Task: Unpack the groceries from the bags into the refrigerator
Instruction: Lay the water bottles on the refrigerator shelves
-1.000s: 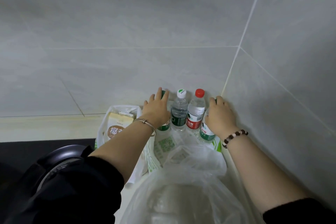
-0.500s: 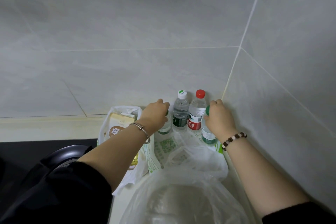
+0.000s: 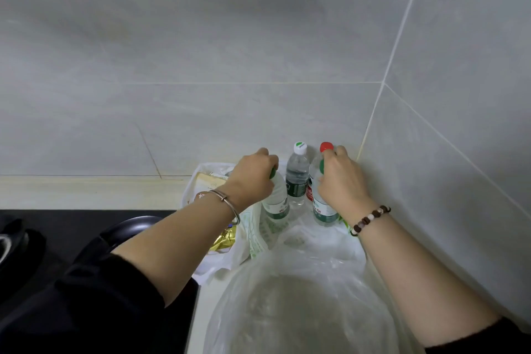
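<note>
Two plastic bags [image 3: 301, 290] sit crumpled on the counter [image 3: 86, 192] in a tiled corner, with four water bottles standing at the back. Judging by the grips, the step in hand is lifting bottles out to carry to the refrigerator, which is out of view. Next comes a straight upward pull, clear of the loose plastic. Left hand [image 3: 253, 178] is closed around the neck of a green-capped bottle [image 3: 275, 204]; right hand [image 3: 342, 178] clasps another green-capped bottle [image 3: 323, 210]. Both are clear, green-labelled, upright

clear plastic bottles [image 3: 297, 178], crinkly bag [image 3: 301, 296] — glossy tiles [image 3: 201, 52]
</note>
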### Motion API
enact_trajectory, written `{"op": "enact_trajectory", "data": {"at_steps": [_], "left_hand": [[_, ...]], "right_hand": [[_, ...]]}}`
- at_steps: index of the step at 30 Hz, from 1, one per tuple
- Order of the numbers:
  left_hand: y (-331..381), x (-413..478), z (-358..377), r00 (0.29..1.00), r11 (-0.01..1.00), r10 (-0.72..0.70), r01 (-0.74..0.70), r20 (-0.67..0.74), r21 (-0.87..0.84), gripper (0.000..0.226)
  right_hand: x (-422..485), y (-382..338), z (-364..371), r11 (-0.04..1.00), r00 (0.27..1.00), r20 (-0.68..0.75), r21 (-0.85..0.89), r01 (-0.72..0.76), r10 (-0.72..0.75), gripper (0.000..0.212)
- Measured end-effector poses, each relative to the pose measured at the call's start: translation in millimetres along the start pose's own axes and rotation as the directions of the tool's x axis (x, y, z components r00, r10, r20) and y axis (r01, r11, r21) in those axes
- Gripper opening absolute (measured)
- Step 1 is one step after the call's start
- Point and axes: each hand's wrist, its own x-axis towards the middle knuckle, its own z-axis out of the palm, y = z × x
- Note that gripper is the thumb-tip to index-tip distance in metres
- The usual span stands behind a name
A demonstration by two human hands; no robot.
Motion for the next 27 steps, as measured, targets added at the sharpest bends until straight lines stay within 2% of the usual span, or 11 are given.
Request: {"op": "enact_trajectory", "data": {"at_steps": [4, 10, 16, 21, 27], "left_hand": [[-3, -32, -31, 0.991, 0.998, -0.036, 0.03, -0.133, -0.049, 0.024], [-14, -108, -81, 0.965, 0.995, -0.091, 0.095, -0.245, 0.004, 0.025], [-31, -212, -113, 0.925, 0.961, -0.235, 0.267, -0.299, 0.07, 0.024], [-49, -320, -133, 0.846, 0.889, -0.42, 0.457, -0.328, 0.04, 0.023], [-68, -458, -152, 0.667, 0.718, -0.627, 0.695, -0.404, 0.032, 0.02]], "right_hand": [[-15, -36, -25, 0.995, 0.995, -0.017, -0.021, 0.099, -0.099, 0.021], [-52, -99, -48, 0.968, 0.967, -0.046, 0.025, 0.251, -0.25, 0.021], [-105, -178, -60, 0.885, 0.893, -0.042, 0.12, 0.45, -0.449, 0.016], [-167, -255, -59, 0.755, 0.769, -0.001, 0.189, 0.628, -0.639, 0.014], [-250, -354, -56, 0.546, 0.566, 0.031, 0.311, 0.778, -0.824, 0.014]]}}
